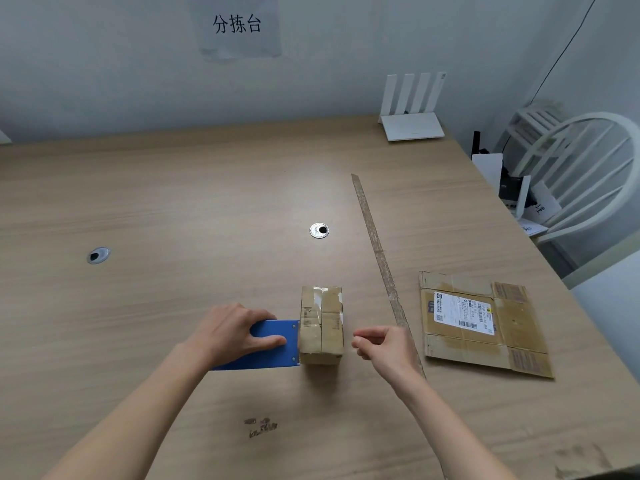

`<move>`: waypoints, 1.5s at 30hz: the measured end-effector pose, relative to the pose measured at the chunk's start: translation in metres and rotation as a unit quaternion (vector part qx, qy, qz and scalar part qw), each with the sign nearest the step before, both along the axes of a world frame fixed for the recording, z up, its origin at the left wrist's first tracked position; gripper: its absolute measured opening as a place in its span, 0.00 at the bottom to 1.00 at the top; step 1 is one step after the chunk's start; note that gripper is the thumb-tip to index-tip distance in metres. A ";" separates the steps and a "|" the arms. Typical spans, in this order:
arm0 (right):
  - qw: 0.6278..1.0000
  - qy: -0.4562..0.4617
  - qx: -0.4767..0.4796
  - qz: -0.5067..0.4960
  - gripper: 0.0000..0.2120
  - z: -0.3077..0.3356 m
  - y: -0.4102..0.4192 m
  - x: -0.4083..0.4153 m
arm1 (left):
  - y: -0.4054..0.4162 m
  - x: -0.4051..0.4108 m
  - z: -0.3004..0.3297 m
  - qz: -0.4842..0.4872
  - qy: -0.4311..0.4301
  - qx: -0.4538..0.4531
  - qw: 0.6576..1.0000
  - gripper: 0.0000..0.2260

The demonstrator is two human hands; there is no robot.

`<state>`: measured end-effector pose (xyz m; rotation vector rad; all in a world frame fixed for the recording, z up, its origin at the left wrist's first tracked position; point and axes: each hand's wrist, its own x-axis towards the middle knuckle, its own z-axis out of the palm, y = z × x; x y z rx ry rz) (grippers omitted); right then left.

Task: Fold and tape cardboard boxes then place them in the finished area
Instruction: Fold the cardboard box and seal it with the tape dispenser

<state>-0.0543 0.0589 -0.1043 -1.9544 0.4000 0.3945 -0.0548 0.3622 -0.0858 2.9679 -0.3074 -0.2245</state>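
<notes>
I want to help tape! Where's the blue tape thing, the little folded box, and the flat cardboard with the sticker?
Blue plastic tape dispenser (273,348), head view, on its flat blue side.
Small folded brown cardboard box (322,323), head view, on its taped top.
Flattened brown cardboard box with white label (519,327), head view, on bare cardboard right of the label.

Small office or parcel-sorting room | wooden desk (173,188) with metal cable holes (319,230) | printed paper sign (239,26) taped to bare wall | white router (412,109) at desk's far edge | flattened box (485,327) bearing shipping label (462,312) | white chair (581,174) beside desk
</notes>
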 end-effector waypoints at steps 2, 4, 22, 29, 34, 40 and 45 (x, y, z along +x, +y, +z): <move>1.000 0.017 0.009 -0.012 0.05 -0.009 0.003 -0.001 | -0.001 0.003 -0.001 -0.006 0.011 0.010 1.000 0.33; 0.999 0.038 0.013 -0.029 0.05 -0.021 0.006 -0.006 | -0.003 0.004 -0.003 -0.016 0.025 0.025 0.999 0.31; 0.990 -0.078 -0.035 0.108 0.42 -0.031 0.061 -0.009 | -0.018 0.004 -0.026 0.017 0.039 -0.019 0.999 0.33; 0.951 -0.134 -0.169 0.224 0.35 -0.037 0.064 0.013 | -0.013 0.004 -0.025 0.054 0.034 -0.031 0.997 0.31; 0.947 -0.106 -0.157 0.258 0.29 -0.038 0.065 0.017 | -0.013 0.006 -0.025 0.061 0.027 -0.030 0.997 0.34; 0.954 -0.081 -0.129 0.257 0.32 -0.038 0.059 0.021 | 0.004 0.006 -0.017 0.057 0.043 -0.034 0.997 0.32; 0.957 -0.079 -0.109 0.256 0.32 -0.034 0.060 0.024 | 0.029 0.004 -0.012 0.072 0.048 0.027 0.996 0.32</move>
